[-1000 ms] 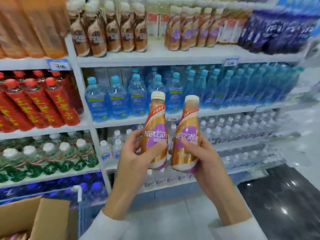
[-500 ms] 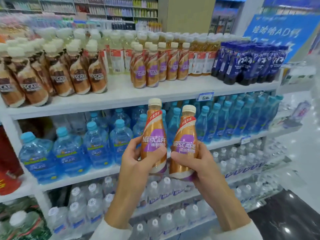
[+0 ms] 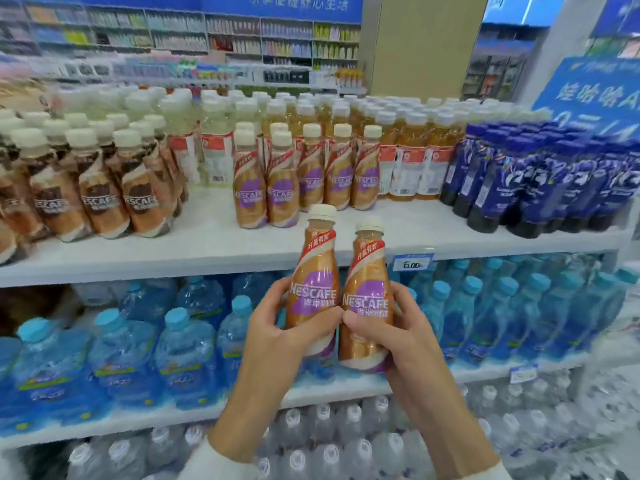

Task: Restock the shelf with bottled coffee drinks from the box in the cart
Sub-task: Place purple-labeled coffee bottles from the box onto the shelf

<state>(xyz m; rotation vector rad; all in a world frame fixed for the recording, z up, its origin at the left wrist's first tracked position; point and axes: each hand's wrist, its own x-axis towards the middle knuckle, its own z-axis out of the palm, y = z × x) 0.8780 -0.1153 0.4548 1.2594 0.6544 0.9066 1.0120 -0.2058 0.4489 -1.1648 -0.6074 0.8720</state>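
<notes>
Each hand holds one upright gold-and-purple Nescafe coffee bottle with a cream cap. My left hand (image 3: 277,327) grips the left bottle (image 3: 313,271); my right hand (image 3: 398,337) grips the right bottle (image 3: 367,285). The two bottles touch side by side, just in front of and below the edge of the white top shelf (image 3: 214,251). On that shelf stands a short row of matching purple-label coffee bottles (image 3: 282,188), with bare shelf in front of them. The box and the cart are out of view.
Brown-label Nescafe bottles (image 3: 100,195) fill the shelf's left side, amber tea bottles (image 3: 408,157) stand behind, dark blue bottles (image 3: 540,181) sit at the right. Blue water bottles (image 3: 138,348) and clear ones (image 3: 329,441) fill the lower shelves. A price tag (image 3: 412,263) hangs on the shelf edge.
My view has tilted up and moved closer, so the top shelf now sits at mid-frame. Both hands have lifted the two bottles toward its front edge. The cardboard box has left the view.
</notes>
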